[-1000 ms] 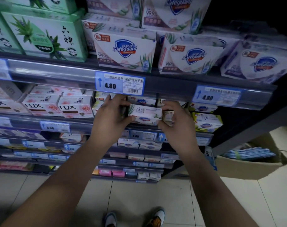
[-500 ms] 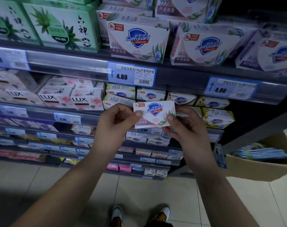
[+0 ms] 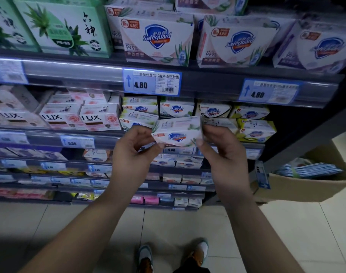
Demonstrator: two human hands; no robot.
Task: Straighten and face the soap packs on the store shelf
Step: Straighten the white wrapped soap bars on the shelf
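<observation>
Left hand (image 3: 132, 152) and right hand (image 3: 223, 154) are each pinching 1 short end of the soap pack (image 3: 178, 133), holding it just in front of the Safeguard row (image 3: 177, 110), its long axis lying left-right along the shelf (image 3: 40, 137) edge.

Top shelf: big white Safeguard boxes (image 3: 157, 39) with "99.9" and a red "4.9元" badge, next to a green 六神 box (image 3: 69, 28). The price tag (image 3: 152, 82) under them reads 舒肤佳香皂108g, 4.80, and the second tag (image 3: 268, 91) says 4.80 too. LUX boxes (image 3: 79, 119) sit lower left, above a 5.50 tag (image 3: 77, 141). The held soap pack (image 3: 178, 133) is too blurry to read.
</observation>
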